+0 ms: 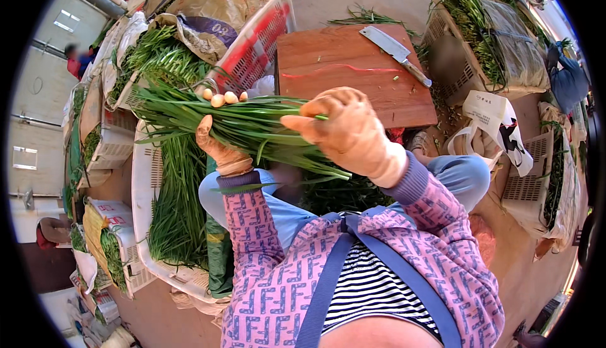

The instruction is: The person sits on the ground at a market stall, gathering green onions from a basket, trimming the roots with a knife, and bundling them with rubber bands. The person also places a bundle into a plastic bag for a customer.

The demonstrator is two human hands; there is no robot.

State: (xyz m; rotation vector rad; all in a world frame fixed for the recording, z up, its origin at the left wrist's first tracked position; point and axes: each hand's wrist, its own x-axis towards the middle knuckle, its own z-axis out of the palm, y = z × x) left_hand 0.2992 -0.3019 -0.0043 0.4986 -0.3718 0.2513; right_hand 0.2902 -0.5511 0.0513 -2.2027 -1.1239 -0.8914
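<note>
A loose bundle of garlic chives (252, 120) lies across my left hand (221, 146), whose gloved fingers wrap round it from beneath, thumb in front. The leaf tips point left and the pale cut ends point right. My right hand (353, 130), in an orange-stained glove, is closed over the bundle's right part. A short bit of green shows between its fingers, seemingly a chive stalk. Below my left forearm, a white plastic crate (142, 209) holds more long chives (180, 203). Dark greens on the ground between my legs are partly hidden by my hands.
Ahead stands a wooden board (341, 51) bearing a cleaver (394, 51) and a red string (347, 68). A red and white crate (259, 45) is beside it. Crates of greens (470, 32) stand at right, near a white bag (489, 117). More crates (120, 240) line the left.
</note>
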